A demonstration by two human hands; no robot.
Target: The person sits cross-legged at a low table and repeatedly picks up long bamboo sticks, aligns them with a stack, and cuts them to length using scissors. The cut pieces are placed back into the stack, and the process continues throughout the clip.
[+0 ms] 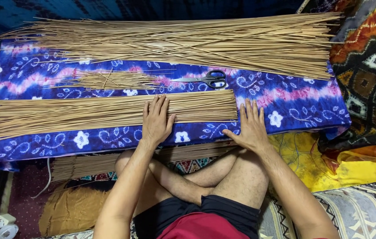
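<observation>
Pressing flat, left hand [156,120] fingers [160,106] together and straight, palm down on the near row of thin sticks [86,113], likely pinning it so the ends stay even. Right hand [252,128] lies open, fingers slightly spread, at the row's cut right end, grasping nothing, acting as a stop. Sticks lie side by side across a blue patterned cloth [285,99] on the low tabletop. Scissors [208,79] rest shut just beyond, beside a small heap of offcuts [112,80]. Big loose stick pile [188,42] at the far edge; another bundle [82,166] below by the knees.
</observation>
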